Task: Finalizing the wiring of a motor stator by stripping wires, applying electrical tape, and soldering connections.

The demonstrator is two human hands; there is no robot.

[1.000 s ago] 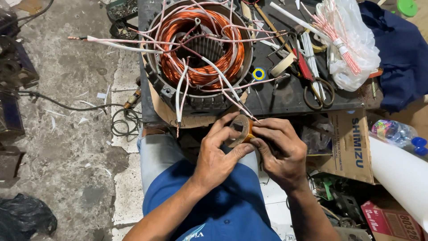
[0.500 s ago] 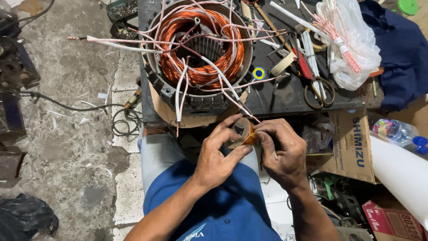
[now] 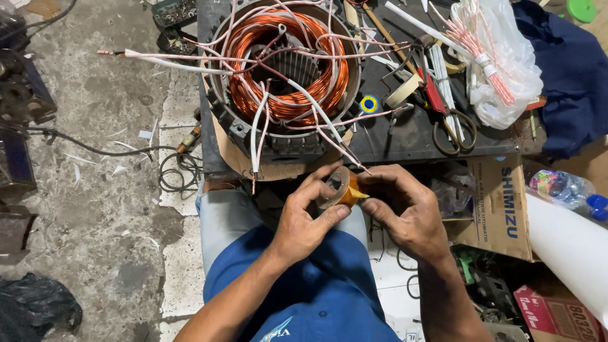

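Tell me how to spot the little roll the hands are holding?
Find the big round motor part with shiny copper wire on the dark table. Just below its front edge, the left hand and right hand meet around a small tape roll. It is the only amber-orange ring there.

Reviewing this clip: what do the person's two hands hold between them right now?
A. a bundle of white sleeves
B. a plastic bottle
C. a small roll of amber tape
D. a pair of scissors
C: the left hand grips a small roll of amber tape while the right hand pinches its loose end; the scissors lie untouched on the bench.
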